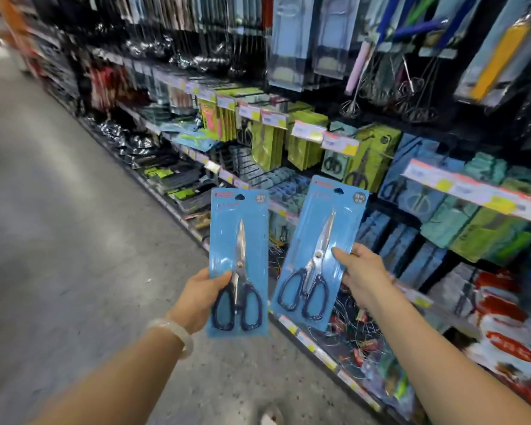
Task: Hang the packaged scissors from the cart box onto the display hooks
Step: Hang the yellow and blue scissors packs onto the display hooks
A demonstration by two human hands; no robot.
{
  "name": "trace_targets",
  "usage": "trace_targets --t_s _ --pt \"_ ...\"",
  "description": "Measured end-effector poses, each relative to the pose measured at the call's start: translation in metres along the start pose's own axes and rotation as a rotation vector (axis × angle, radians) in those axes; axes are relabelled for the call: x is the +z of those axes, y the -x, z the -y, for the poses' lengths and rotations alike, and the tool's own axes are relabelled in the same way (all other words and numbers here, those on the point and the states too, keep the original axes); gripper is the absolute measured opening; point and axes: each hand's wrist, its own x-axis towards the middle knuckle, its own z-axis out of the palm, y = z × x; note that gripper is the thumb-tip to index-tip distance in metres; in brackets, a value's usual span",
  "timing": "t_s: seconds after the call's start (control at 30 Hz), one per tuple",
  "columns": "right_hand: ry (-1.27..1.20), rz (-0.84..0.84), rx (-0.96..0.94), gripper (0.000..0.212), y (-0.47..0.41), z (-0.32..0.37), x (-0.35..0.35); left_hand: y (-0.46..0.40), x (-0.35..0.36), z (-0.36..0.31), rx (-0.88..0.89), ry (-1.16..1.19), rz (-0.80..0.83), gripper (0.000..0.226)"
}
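Two scissor packs carried up to the shelves, neither hung yet.

The left hand (pixel 201 297) pinches the left pack (pixel 239 262) at its lower left edge, thumb across the front, holding it upright over the aisle floor (pixel 59 225). Just beside it, the right hand (pixel 364 274) pinches the right pack (pixel 318 256) at its right edge, tilted toward the shelves (pixel 380 154). Next, I judge, each pack's top hole must be lined up with a free hook among the blue packs; no hook shows clearly.

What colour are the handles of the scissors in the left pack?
Black, with the blue card showing through the loops of the handles; seen in the head view.
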Motion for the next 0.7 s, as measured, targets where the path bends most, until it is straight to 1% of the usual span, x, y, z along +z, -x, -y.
trace_targets --t_s 0.07,0.17,0.27,0.4,0.47,0.6,0.7 --pt "0.017 0.014 0.003 0.006 -0.024 0.004 0.019 -0.025 -0.007 -0.011 0.009 -0.001 -0.014 0.018" --pt "0.057 0.003 0.005 0.005 -0.065 0.008 0.042 -0.071 -0.009 -0.029 0.011 -0.021 -0.006 0.02" --pt "0.055 -0.021 0.029 0.006 -0.104 0.012 0.059 -0.119 -0.004 -0.052 0.015 -0.053 0.01 0.014" --pt "0.055 -0.052 0.058 0.003 -0.146 0.024 0.073 -0.179 0.009 -0.088 0.0 -0.148 0.09 0.014" --pt "0.064 -0.074 0.052 0.002 -0.167 0.027 0.074 -0.205 0.016 -0.1 -0.009 -0.156 0.113 0.014" --pt "0.112 -0.162 0.059 0.002 -0.196 0.032 0.069 -0.242 0.033 -0.114 -0.035 -0.193 0.181 0.007" --pt "0.11 -0.234 0.094 0.003 -0.206 0.035 0.063 -0.27 0.045 -0.117 -0.069 -0.232 0.261 0.017"
